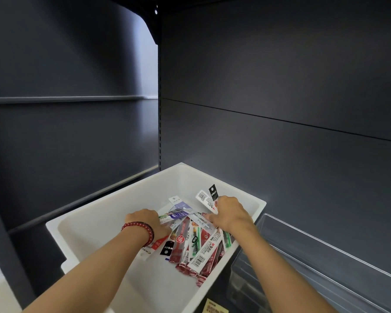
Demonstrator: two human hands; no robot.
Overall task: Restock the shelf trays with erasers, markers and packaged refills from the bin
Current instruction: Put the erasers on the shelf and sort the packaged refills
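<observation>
A white plastic bin [113, 213] stands in front of me, holding a heap of packaged refills [196, 247] in red, green and white sleeves. Both hands reach down into the heap. My left hand [149, 222], with a red bead bracelet on the wrist, curls its fingers round packets at the left of the pile. My right hand [229, 214] grips a few packets at the far right, and a black-tagged one [213, 192] sticks up beyond its knuckles. The fingertips of both hands are hidden among the packets.
A clear plastic shelf tray [325, 256] sits to the right of the bin. Dark grey shelf panels [280, 86] rise behind, with a slotted upright [159, 132] at the middle and shelf edges at the left. A yellow label [215, 307] shows below the bin.
</observation>
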